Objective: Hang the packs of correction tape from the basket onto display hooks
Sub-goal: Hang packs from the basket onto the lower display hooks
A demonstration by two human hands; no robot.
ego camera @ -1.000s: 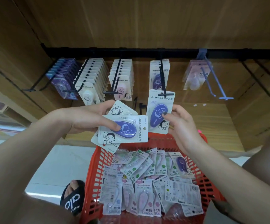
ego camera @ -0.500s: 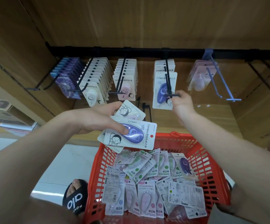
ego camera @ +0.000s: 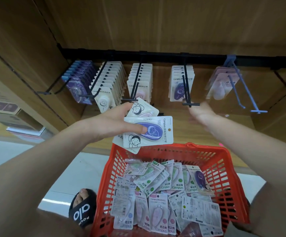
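Head view. The right hand (ego camera: 200, 115), blurred by motion at centre right of the frame, has left the black hook (ego camera: 186, 88) and now sits just below its tip, holding nothing; whether its fingers are straight or curled cannot be told through the blur. The purple pack (ego camera: 179, 88) it carried half a second ago now hangs at the front of that hook's row, so one more pack is placed. The left hand (ego camera: 114, 124), at centre, grips a fan of packs, thumb pressed on the top purple pack (ego camera: 149, 131), with a pink pack (ego camera: 143, 108) behind it; these are presumably next. The red basket (ego camera: 222, 168), at lower centre, holds many more packs (ego camera: 157, 190), so the task looks far from finished. How many packs the left hand holds is hidden by the top one. The basket's near edge is cut off by the frame.
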